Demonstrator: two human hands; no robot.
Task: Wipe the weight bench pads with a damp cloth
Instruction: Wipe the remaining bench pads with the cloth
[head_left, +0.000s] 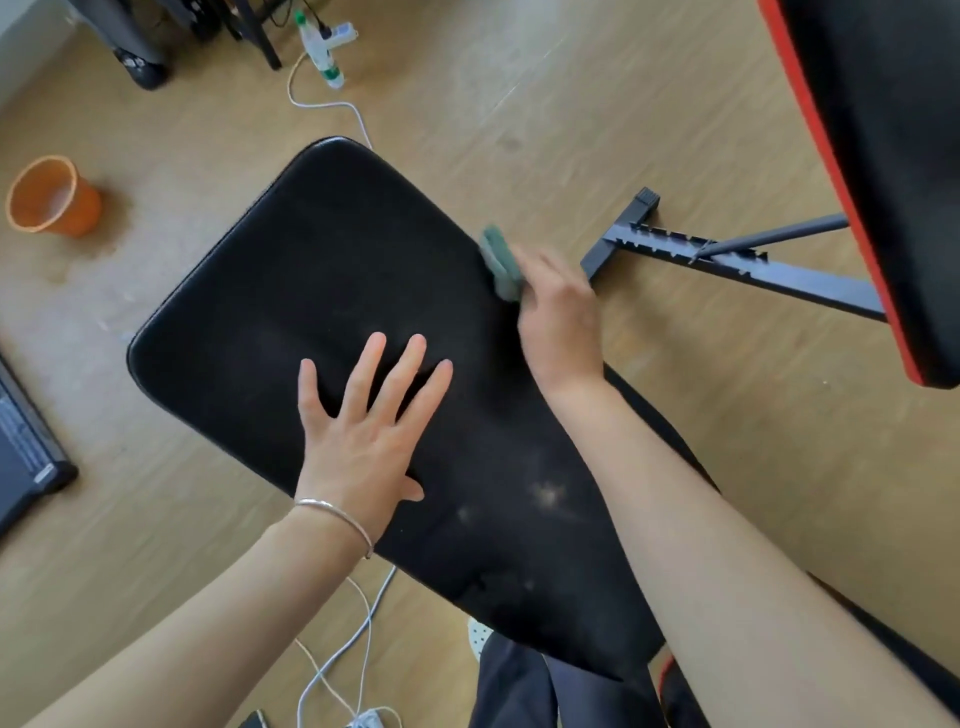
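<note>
A black padded bench seat (322, 291) with rounded corners runs diagonally from the near right to the far left, above a pale wooden floor (519, 104). The left hand (363, 441) lies flat on this surface near its middle, fingers straight and spread, holding nothing; a thin silver bracelet (337, 517) circles the wrist. The right hand (558, 322), blurred, is at the seat's right edge and grips a small folded grey-green cloth (500, 260), which sticks out beyond the fingers and touches that edge. Pale smudges mark the near part of the seat.

At the far right a black backrest pad with red trim (883, 156) tilts up over a dark metal notched frame bar (753, 267). On the floor at the far left stands an orange mesh wastebasket (85, 210); its inside looks pale, and I cannot tell what it holds. Farther off lies a clear spray bottle with a green cap (322, 47), its contents unclear, beside a white cable (332, 106).
</note>
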